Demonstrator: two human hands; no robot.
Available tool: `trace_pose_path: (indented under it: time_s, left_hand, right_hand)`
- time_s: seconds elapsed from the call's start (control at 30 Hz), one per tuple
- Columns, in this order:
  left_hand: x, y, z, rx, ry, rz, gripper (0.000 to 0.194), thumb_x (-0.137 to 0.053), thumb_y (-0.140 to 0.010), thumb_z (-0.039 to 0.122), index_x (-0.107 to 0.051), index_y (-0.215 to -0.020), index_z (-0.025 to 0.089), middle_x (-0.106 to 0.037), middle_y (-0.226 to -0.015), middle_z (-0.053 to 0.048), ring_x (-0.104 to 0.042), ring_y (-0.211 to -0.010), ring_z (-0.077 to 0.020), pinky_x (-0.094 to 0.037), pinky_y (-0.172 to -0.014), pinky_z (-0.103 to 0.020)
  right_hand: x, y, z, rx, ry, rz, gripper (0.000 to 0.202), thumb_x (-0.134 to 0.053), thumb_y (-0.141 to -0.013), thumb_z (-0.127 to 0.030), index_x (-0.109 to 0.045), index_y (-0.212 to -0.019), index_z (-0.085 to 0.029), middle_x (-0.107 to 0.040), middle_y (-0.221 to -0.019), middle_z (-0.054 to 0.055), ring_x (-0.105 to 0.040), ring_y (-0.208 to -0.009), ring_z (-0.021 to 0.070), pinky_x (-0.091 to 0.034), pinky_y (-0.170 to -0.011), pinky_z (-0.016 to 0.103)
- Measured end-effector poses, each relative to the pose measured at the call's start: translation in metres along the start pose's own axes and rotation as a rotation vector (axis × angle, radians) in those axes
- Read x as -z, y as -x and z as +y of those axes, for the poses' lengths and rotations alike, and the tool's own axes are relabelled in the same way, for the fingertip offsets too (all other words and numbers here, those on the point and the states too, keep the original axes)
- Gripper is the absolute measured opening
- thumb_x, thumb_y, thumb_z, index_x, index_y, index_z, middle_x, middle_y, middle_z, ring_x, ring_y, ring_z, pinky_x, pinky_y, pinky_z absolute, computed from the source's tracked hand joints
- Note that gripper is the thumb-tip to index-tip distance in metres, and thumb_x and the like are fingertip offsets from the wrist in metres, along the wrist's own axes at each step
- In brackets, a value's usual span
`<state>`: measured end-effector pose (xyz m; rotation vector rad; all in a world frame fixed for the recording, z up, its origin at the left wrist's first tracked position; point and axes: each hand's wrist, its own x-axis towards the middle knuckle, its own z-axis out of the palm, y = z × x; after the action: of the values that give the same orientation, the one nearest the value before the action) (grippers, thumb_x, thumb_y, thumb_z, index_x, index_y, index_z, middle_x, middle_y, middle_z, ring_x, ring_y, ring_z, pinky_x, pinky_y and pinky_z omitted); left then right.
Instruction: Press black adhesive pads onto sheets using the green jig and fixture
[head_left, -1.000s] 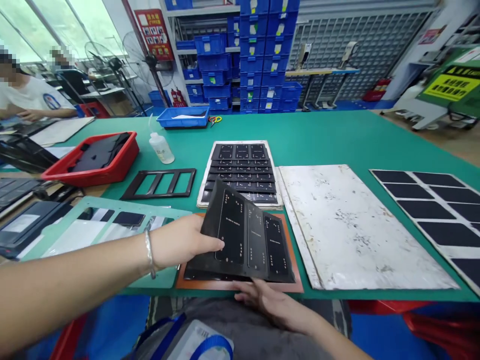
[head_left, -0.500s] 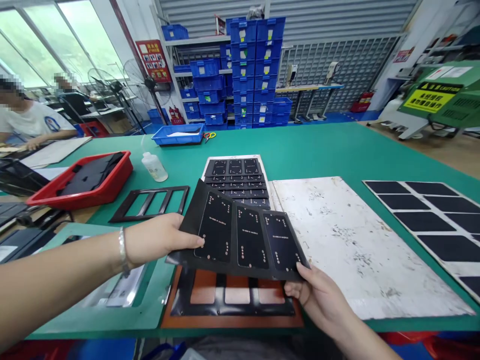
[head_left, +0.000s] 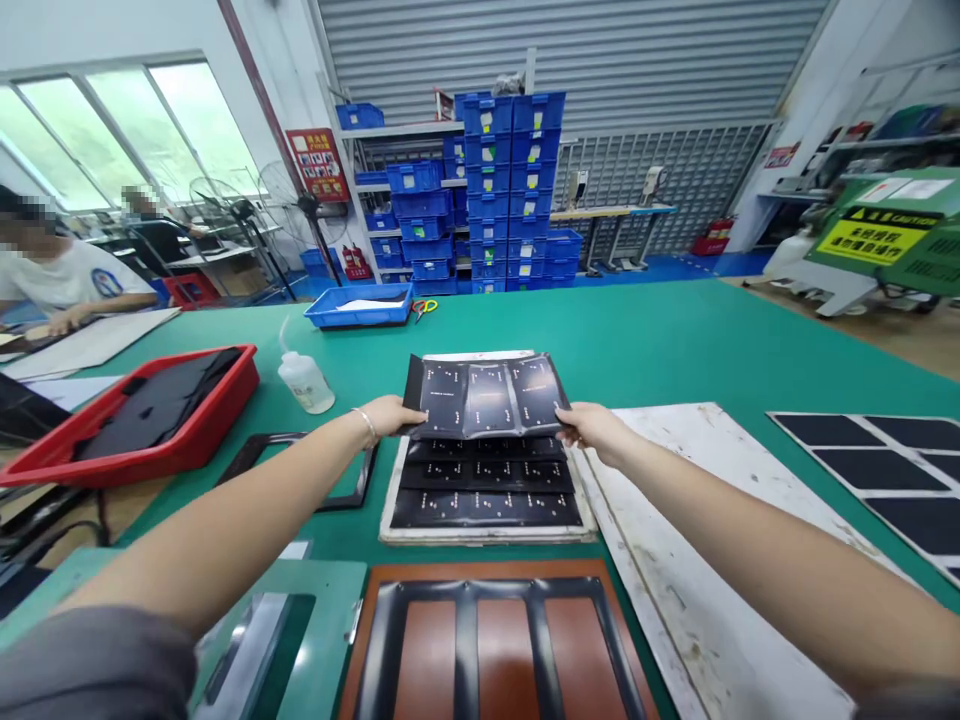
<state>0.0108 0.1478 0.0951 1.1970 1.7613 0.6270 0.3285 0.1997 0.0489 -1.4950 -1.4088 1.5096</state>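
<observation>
Between my two hands is a black sheet [head_left: 487,398] with three printed panels, held up above a pile. My left hand [head_left: 388,415] pinches its left edge, and my right hand [head_left: 592,430] pinches its right edge. Beneath it, overlapping printed black sheets [head_left: 487,508] lie on a white board [head_left: 480,538]. Closer to me, a black frame with three openings [head_left: 465,620] rests on a brown board [head_left: 491,573]. A second black frame [head_left: 341,500] lies left of the pile, partly hidden by my left arm.
A red tray of black pieces [head_left: 244,375], a squeeze bottle [head_left: 306,383] and a blue tray [head_left: 322,318] with scissors [head_left: 424,308] stand left and behind. At right lie a stained white board [head_left: 690,430] and a board with black rectangles [head_left: 847,460]. A co-worker [head_left: 52,265] sits far left.
Both hands have moved forward with the black sheet, from over the brown board to over the pile of sheets. The frame on the brown board is now uncovered.
</observation>
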Motion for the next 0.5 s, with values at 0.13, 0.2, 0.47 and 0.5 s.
trace_pose_path:
  time_s: [0.13, 0.2, 0.47, 0.5]
  left_hand:
    - [0.012, -0.069, 0.011, 0.001, -0.068, 0.158, 0.028, -0.054, -0.088, 0.033, -0.056, -0.108, 0.014, -0.060, -0.105, -0.007, -0.060, -0.088, -0.0183, -0.052, -0.074, -0.037]
    - [0.013, -0.099, 0.013, 0.004, -0.102, 0.230, 0.030, -0.055, -0.087, 0.033, -0.055, -0.110, 0.014, -0.059, -0.108, -0.007, -0.060, -0.090, -0.0195, -0.052, -0.076, -0.038]
    - [0.000, -0.175, -0.019, 0.109, -0.343, 0.423, 0.032, -0.057, -0.086, 0.032, -0.053, -0.114, 0.016, -0.055, -0.115, -0.009, -0.057, -0.099, -0.0218, -0.049, -0.082, -0.040]
    - [-0.001, -0.179, -0.024, 0.111, -0.369, 0.431, 0.032, -0.057, -0.086, 0.032, -0.054, -0.114, 0.016, -0.056, -0.115, -0.009, -0.057, -0.099, -0.0218, -0.049, -0.082, -0.040]
  right_hand:
    - [-0.013, -0.074, -0.031, 0.038, 0.160, 0.068, 0.019, -0.050, -0.089, -0.029, -0.057, -0.083, -0.012, -0.060, -0.068, 0.000, -0.052, -0.052, 0.0071, -0.041, -0.047, 0.019]
    - [-0.019, -0.104, -0.038, 0.048, 0.244, 0.096, 0.023, -0.050, -0.089, -0.033, -0.058, -0.098, -0.013, -0.061, -0.088, 0.003, -0.058, -0.069, 0.0108, -0.049, -0.061, 0.026]
    - [-0.019, -0.171, -0.009, 0.016, 0.648, 0.194, 0.030, -0.052, -0.088, -0.035, -0.056, -0.110, -0.016, -0.057, -0.113, 0.008, -0.057, -0.097, 0.0188, -0.048, -0.083, 0.040]
    - [-0.017, -0.174, -0.005, 0.016, 0.687, 0.202, 0.029, -0.052, -0.088, -0.036, -0.057, -0.108, -0.016, -0.058, -0.111, 0.008, -0.057, -0.096, 0.0184, -0.047, -0.084, 0.040]
